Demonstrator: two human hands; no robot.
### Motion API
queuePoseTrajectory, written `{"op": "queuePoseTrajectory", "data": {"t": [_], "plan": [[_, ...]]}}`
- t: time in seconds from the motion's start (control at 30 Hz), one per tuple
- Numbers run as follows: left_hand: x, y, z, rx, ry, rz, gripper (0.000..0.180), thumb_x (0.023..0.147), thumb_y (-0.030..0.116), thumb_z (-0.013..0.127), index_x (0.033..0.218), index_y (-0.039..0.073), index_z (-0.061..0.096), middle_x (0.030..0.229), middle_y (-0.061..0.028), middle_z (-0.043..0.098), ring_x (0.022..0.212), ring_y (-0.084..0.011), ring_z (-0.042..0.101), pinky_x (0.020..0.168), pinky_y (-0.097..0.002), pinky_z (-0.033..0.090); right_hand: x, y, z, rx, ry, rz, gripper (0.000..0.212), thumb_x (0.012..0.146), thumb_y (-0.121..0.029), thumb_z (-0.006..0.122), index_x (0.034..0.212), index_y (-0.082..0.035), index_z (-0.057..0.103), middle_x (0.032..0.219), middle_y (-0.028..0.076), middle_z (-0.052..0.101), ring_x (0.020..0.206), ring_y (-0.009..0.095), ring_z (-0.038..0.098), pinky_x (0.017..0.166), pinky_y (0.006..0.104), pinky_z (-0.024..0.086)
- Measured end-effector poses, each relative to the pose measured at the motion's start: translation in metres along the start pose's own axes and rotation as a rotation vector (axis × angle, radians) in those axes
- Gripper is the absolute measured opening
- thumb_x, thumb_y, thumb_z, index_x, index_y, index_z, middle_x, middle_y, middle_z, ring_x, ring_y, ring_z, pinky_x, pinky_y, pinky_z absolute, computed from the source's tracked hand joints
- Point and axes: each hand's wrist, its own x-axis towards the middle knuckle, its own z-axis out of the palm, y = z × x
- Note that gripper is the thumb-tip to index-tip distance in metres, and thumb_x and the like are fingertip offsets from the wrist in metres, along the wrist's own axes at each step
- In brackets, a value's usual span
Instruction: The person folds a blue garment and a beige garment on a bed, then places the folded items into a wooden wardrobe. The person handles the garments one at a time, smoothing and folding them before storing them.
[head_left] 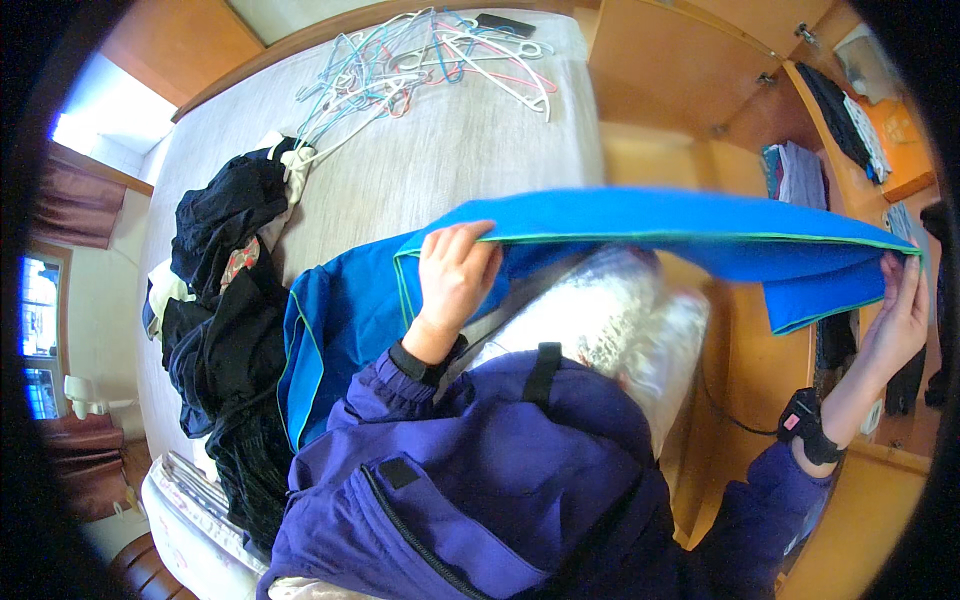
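A bright blue cloth with a thin green edge [640, 225] stretches taut between your two hands, above the beige bed [440, 160]. Your left hand [455, 270] has its fingers clamped over the cloth's near edge; your right hand [900, 315] pinches the far corner (fingers closed on the fabric). A heap of dark clothes [225, 300] lies on the bed to your left, with a tangle of white, blue and pink plastic hangers [420, 60] further up the bed.

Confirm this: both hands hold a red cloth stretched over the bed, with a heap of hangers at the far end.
Not quite: the cloth is blue, not red. The head view shows the left hand and right hand holding it stretched over the bed, hangers heaped at the far end.
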Motion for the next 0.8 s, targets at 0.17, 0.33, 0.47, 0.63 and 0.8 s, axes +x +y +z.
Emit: {"op": "queuePoseTrajectory", "data": {"t": [0.17, 0.33, 0.47, 0.63, 0.8], "plan": [[-0.009, 0.001, -0.001, 0.081, -0.068, -0.078, 0.022, 0.062, 0.007, 0.072, 0.083, 0.004, 0.064, 0.11, -0.0088, 0.06, 0.096, -0.0272, 0.057, 0.081, -0.036, 0.044, 0.024, -0.003, -0.018, 0.043, 0.036, -0.073, 0.032, 0.093, -0.016, 0.056, 0.117, 0.005, 0.057, 0.111, 0.015, 0.062, 0.098, 0.021, 0.062, 0.089, 0.0299, 0.049], [-0.004, 0.003, -0.02, -0.153, -0.279, 0.016, 0.023, 0.06, 0.007, 0.074, 0.08, 0.004, 0.064, 0.1, -0.0101, 0.058, 0.09, -0.0281, 0.056, 0.078, -0.036, 0.046, 0.061, 0.011, -0.04, -0.004, 0.12, -0.009, 0.033, 0.093, -0.016, 0.056, 0.119, 0.006, 0.055, 0.115, 0.017, 0.06, 0.103, 0.023, 0.061, 0.093, 0.0319, 0.048], [-0.001, 0.006, -0.045, -0.32, -0.295, 0.214, 0.02, 0.065, 0.011, 0.075, 0.08, 0.005, 0.062, 0.09, -0.0087, 0.059, 0.075, -0.0265, 0.058, 0.064, -0.036, 0.048, 0.095, 0.044, -0.058, -0.01, 0.088, -0.014, 0.033, 0.093, -0.016, 0.056, 0.117, 0.007, 0.056, 0.114, 0.017, 0.06, 0.105, 0.023, 0.06, 0.094, 0.0318, 0.047], [0.0, 0.023, -0.065, -0.351, -0.192, 0.309, 0.023, 0.065, 0.007, 0.074, 0.086, 0.004, 0.064, 0.095, -0.0082, 0.063, 0.075, -0.0225, 0.061, 0.064, -0.0325, 0.05, 0.114, 0.083, -0.07, 0.034, 0.139, 0.038, 0.034, 0.092, -0.018, 0.058, 0.115, 0.007, 0.057, 0.113, 0.016, 0.061, 0.104, 0.022, 0.061, 0.094, 0.031, 0.047], [0.005, 0.032, -0.073, -0.356, -0.164, 0.342, 0.022, 0.067, 0.003, 0.073, 0.087, 0.003, 0.064, 0.101, -0.0092, 0.065, 0.073, -0.021, 0.062, 0.062, -0.0299, 0.05, 0.113, 0.108, -0.081, 0.005, 0.198, 0.101, 0.036, 0.092, -0.019, 0.059, 0.116, 0.007, 0.057, 0.112, 0.015, 0.062, 0.101, 0.02, 0.062, 0.093, 0.0293, 0.048]]}}
